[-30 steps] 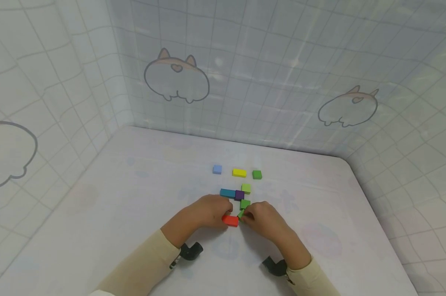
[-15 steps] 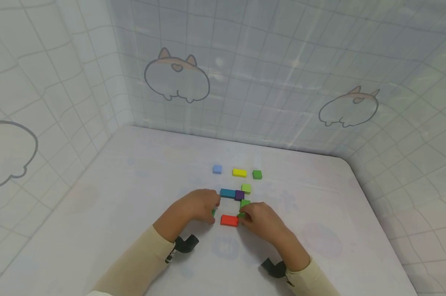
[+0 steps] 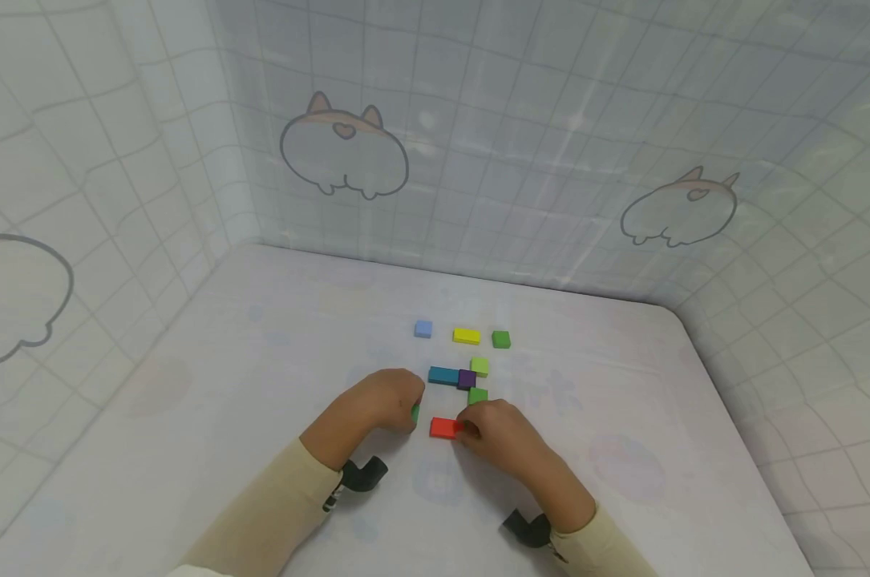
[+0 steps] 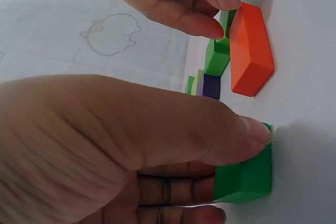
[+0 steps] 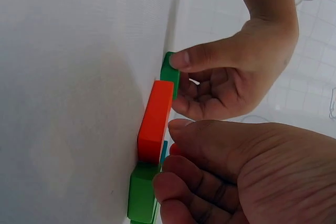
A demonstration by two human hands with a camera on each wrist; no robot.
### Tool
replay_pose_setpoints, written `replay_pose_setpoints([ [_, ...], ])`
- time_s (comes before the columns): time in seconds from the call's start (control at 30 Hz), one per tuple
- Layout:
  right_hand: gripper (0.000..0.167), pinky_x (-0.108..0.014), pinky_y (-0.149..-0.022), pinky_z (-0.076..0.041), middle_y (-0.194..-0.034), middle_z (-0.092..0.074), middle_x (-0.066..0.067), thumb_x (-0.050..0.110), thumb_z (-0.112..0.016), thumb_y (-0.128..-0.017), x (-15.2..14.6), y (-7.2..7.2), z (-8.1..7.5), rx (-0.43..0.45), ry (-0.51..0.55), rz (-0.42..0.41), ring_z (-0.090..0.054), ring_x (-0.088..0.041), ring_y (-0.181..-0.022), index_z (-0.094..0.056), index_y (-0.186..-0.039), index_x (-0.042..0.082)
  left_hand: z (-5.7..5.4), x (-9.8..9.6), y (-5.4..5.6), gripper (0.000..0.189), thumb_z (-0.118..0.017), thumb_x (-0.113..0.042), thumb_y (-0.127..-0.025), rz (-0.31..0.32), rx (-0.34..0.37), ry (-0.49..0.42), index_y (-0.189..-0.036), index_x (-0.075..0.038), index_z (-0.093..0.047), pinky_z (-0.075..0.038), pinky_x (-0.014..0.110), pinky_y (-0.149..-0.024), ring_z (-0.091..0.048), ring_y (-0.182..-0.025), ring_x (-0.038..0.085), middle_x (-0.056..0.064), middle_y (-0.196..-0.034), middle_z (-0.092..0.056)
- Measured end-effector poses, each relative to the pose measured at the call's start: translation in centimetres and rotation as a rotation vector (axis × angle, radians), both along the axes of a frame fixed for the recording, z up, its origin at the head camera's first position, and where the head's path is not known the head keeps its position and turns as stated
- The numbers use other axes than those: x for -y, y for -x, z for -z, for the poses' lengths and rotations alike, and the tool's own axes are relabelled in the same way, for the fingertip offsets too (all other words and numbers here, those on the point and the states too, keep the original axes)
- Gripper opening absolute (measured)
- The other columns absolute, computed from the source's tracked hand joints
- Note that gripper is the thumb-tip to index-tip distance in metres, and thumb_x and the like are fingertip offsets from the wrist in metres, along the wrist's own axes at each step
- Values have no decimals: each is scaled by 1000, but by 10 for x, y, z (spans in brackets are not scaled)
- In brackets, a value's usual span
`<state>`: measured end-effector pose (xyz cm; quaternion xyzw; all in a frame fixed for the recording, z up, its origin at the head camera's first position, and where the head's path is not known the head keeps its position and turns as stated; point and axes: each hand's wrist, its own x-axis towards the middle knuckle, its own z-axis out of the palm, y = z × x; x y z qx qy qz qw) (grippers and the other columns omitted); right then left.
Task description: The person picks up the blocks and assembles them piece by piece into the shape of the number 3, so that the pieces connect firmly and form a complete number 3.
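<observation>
My left hand (image 3: 387, 398) pinches a dark green block (image 4: 244, 182) between thumb and fingers, left of the red block and close over the table. A long red block (image 4: 253, 51) lies flat in front of me. My right hand (image 3: 503, 434) bends over its right end, covering part of it in the head view. In the right wrist view the right thumb and loosely bent fingertips sit at the top edges of the red block and of a green block (image 5: 143, 195) at its end. Another green block (image 3: 478, 396) stands just beyond the right fingers.
Further back, a teal block (image 3: 444, 376) meets a purple block (image 3: 467, 380), with a lime block (image 3: 479, 366) behind. A light blue block (image 3: 423, 329), a yellow block (image 3: 467, 336) and a green block (image 3: 501, 340) form the far row. A tile-patterned wall (image 3: 478, 160) rises behind the table.
My left hand has drawn back left from the red block with the dark green block. My right hand has shifted slightly left and toward me, over the red block's right end.
</observation>
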<state>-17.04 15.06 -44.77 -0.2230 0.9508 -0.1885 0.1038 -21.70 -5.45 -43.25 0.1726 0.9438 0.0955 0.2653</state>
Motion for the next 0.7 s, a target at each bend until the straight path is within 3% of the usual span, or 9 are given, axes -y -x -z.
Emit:
replay_pose_setpoints([
  [0.7,22,-22,-76,-55,-86,-70,8,17,-78,-86,3,-1,2,-16,-28,-18,-56,-6,-74,-77,-108,13,1,-3,1,24,-81,-29,-82,-1,-3,-5,-86,-14,-63,-50,31,-68,-56,-75,18,1,-78,-61],
])
